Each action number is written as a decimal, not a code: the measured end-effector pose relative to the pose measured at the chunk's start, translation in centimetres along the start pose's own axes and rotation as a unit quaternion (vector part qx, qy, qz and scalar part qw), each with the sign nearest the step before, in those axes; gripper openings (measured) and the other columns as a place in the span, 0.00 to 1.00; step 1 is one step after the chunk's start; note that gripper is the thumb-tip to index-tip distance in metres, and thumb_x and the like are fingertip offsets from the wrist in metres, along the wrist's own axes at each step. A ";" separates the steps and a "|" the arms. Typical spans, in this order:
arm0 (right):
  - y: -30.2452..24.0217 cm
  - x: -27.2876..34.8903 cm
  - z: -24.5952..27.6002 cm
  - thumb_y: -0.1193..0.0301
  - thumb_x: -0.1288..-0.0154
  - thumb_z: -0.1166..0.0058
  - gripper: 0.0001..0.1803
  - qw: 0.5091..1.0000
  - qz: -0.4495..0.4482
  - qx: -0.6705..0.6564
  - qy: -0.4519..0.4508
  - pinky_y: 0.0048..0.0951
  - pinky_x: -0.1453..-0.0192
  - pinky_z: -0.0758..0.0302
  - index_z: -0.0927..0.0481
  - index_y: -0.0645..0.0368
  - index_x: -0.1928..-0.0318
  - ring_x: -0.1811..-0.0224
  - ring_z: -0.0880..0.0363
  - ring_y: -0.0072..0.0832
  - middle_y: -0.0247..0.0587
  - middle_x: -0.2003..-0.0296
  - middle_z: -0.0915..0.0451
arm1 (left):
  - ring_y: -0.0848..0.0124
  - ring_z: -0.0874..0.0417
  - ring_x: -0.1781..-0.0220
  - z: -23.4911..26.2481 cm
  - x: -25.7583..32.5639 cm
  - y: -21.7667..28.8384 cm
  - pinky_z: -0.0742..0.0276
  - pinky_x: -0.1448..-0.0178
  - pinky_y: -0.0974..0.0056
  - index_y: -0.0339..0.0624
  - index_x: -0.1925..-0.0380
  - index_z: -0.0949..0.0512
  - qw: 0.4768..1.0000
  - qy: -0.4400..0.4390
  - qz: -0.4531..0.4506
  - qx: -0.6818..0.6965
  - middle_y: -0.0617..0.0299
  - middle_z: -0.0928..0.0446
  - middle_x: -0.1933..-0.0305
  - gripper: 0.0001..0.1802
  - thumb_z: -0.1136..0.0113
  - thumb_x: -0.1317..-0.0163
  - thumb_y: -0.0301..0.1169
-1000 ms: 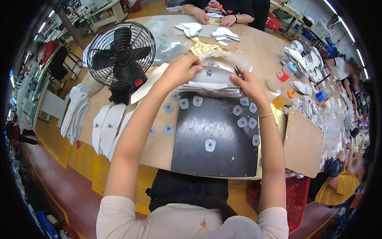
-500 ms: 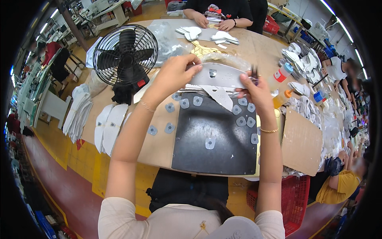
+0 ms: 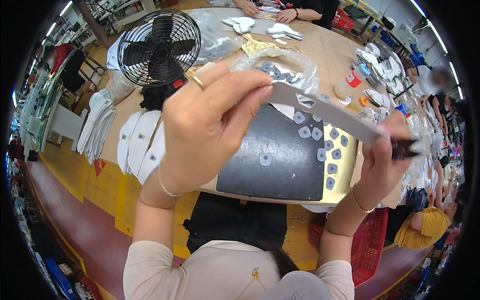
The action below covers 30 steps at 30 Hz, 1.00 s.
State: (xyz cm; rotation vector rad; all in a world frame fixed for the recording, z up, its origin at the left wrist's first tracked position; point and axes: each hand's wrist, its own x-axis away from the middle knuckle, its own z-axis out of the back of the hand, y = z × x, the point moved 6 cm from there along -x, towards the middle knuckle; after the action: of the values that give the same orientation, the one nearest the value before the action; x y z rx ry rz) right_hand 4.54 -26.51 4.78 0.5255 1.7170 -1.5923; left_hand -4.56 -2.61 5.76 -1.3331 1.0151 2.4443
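A grey shoe-upper-like panel (image 3: 337,116), with a small cut-out, is stretched between my hands and seen at a steep slant. My left hand (image 3: 212,117) pinches its left end between thumb and fingers. At the right end, my right hand (image 3: 382,155) grips the panel and also keeps a small dark tool (image 3: 406,149), blurred, in its fingers. Below them lies a black mat (image 3: 272,177) with a single grey patch (image 3: 265,159) near its middle. More patches sit along the mat's right side and on a gold-coloured plate (image 3: 345,167) beside it.
A black fan (image 3: 160,47) stands at the left behind bundles of white panels (image 3: 132,145). Beyond the mat is a clear plastic bag (image 3: 310,70) of patches. Bottles (image 3: 352,80) stand at the right; a red basket (image 3: 370,245) is below. A co-worker's hands (image 3: 287,15) show across the table.
The panel has come up closer to me and tilted from facing me to a slant. My left hand is nearer; my right hand has moved right and lower.
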 end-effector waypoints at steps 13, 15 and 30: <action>-2.1 7.1 -6.6 0.50 0.53 0.29 0.23 0.931 0.128 0.189 -0.286 0.27 0.77 0.34 0.14 0.53 0.63 0.82 0.28 0.25 0.29 0.79 0.29 | 0.67 0.18 0.43 -2.7 5.5 -1.0 0.18 0.44 0.67 0.40 0.32 0.44 0.818 -0.024 0.343 0.460 0.48 0.22 0.43 0.44 0.31 0.46 0.17; -2.1 6.5 -5.6 0.42 0.56 0.34 0.33 0.931 0.066 0.149 -0.327 0.26 0.77 0.32 0.17 0.56 0.58 0.80 0.26 0.27 0.32 0.78 0.26 | 0.66 0.14 0.51 -2.5 5.5 -1.3 0.17 0.48 0.67 0.42 0.32 0.45 0.815 -0.048 0.369 0.444 0.44 0.18 0.51 0.45 0.32 0.47 0.14; -2.0 4.4 -5.4 0.68 0.56 0.26 0.18 0.963 0.023 0.186 -0.196 0.28 0.71 0.25 0.15 0.59 0.62 0.72 0.20 0.30 0.38 0.70 0.19 | 0.63 0.13 0.52 -3.2 7.0 -0.1 0.16 0.48 0.63 0.41 0.30 0.48 0.756 -0.154 0.423 0.476 0.43 0.16 0.56 0.48 0.32 0.49 0.12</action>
State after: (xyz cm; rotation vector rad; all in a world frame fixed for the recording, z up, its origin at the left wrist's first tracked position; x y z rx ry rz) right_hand -1.05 -22.33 2.77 0.3890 1.1130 -1.8524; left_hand -6.46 -5.70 -1.04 -0.0819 2.6146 1.7907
